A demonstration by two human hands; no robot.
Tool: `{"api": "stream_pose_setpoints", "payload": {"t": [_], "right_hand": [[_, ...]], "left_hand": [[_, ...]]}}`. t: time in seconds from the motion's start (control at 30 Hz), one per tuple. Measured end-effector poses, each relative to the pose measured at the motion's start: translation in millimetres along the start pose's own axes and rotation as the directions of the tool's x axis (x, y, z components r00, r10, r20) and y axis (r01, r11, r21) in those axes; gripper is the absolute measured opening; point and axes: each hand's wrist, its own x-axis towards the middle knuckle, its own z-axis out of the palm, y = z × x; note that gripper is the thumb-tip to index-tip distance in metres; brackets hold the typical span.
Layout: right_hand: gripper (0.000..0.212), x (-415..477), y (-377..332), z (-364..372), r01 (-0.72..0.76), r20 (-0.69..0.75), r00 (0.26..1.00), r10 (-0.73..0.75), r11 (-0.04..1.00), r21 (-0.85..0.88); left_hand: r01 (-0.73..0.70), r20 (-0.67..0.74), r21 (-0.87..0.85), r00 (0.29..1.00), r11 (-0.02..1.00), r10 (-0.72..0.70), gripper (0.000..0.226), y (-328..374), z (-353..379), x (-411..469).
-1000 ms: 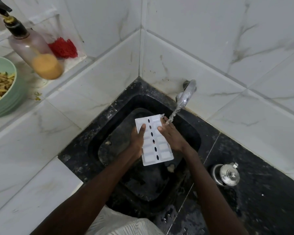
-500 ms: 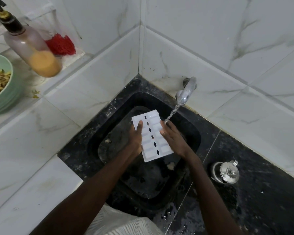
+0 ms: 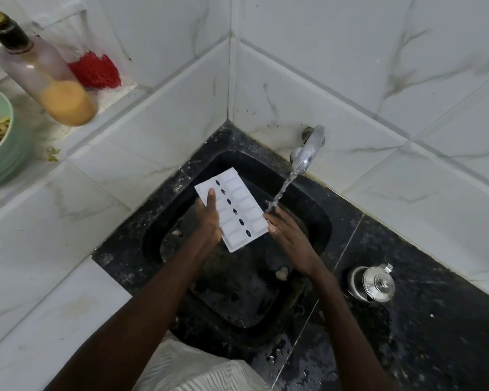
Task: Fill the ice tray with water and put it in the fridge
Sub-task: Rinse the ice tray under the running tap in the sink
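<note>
Head view: looks down into a corner sink, with both bare forearms reaching in from the bottom edge.
Ice tray: white plastic, held in the air above the sink and well inside its rim. It is tilted, with its long sides running from far left to near right. A row of dark oval holes runs down its middle. Whether the cups hold water cannot be told.
Left hand: grasping the tray's left long edge, with the thumb flat on the top face and the fingers hidden beneath.
Right hand: at the tray's near right corner, touching its edge. Whether its fingers clasp the tray cannot be told.
Tap: chrome, coming out of the tiled wall over the sink's far right side, and running.
Water: a twisting stream that falls just beside the tray's right edge and lands on the right hand's fingers.
Sink: black and wet, with a few pale scraps lying in the bottom.
Bench: black speckled stone around the sink, wet along the near side.
Steel pot: lidded, standing on the bench to the right of the sink, well apart from the tray.
Ledge: white tile, raised, to the left of the sink.
Bottle: a pump bottle on the ledge at far left, with orange liquid in its lower part.
Scrubber: red, behind the bottle, against the wall.
Bowl: green, cut off by the left edge, holding pale yellow strips.
</note>
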Motion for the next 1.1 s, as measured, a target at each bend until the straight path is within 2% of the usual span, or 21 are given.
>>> {"api": "stream_pose_setpoints", "payload": {"t": [0.07,0.17,0.37,0.53,0.6,0.67,0.73,0.8,0.9,1.03,1.1], "right_hand": [[0.046,-4.0,-1.0,3.5,0.013,-0.107,0.994,-0.012,1.0,0.008],[0.041,-10.0,-4.2,10.7,0.013,-0.263,0.964,-0.031,0.997,-0.07],[0.05,-15.7,-5.3,29.9,-0.073,-0.293,0.956,-0.01,0.96,-0.27],[0.049,-22.6,-2.2,39.7,-0.056,-0.275,0.958,-0.085,0.882,-0.468],[0.051,-23.3,-1.7,37.3,-0.085,-0.282,0.957,-0.075,0.852,-0.517],[0.051,-21.1,-0.2,32.5,-0.133,-0.312,0.949,-0.049,0.833,-0.536],[0.05,-21.1,1.6,31.9,-0.103,-0.316,0.945,-0.086,0.836,-0.539],[0.049,-24.5,4.3,35.3,-0.022,-0.288,0.945,-0.157,0.846,-0.532],[0.049,-29.4,8.1,34.7,0.051,-0.244,0.944,-0.22,0.832,-0.552],[0.043,-23.0,9.1,14.0,0.048,-0.298,0.922,-0.246,0.838,-0.543],[0.045,-17.7,7.1,9.2,0.123,-0.206,0.933,-0.295,0.8,-0.587]], "left_hand": [[0.024,-0.02,-0.046,1.0,0.999,-0.025,0.042,-1.3,3.2,-4.2],[0.058,-0.05,-0.1,0.997,0.993,-0.063,0.049,0.2,7.2,-7.3],[0.054,-0.069,-0.108,0.996,0.993,-0.062,0.046,-2.1,11.8,-5.5],[0.056,-0.12,-0.128,0.99,0.99,-0.071,0.048,-7.9,21.3,-7.0],[0.043,-0.123,-0.158,0.99,0.986,-0.063,0.057,-17.1,25.7,-2.4],[0.0,-0.175,-0.122,0.984,0.993,-0.022,0.08,-57.5,22.4,41.5],[-0.046,-0.218,-0.092,0.976,0.995,0.025,0.099,-87.0,19.9,76.6],[-0.009,-0.184,-0.075,0.983,0.997,-0.005,0.09,-67.9,24.7,54.7],[-0.017,-0.158,-0.045,0.987,0.999,0.01,0.057,-25.1,32.1,2.7],[0.008,-0.096,-0.097,0.995,0.995,-0.017,0.054,-28.6,28.7,3.3],[0.032,-0.056,-0.121,0.998,0.992,-0.039,0.054,-22.6,32.1,-8.2]]}}
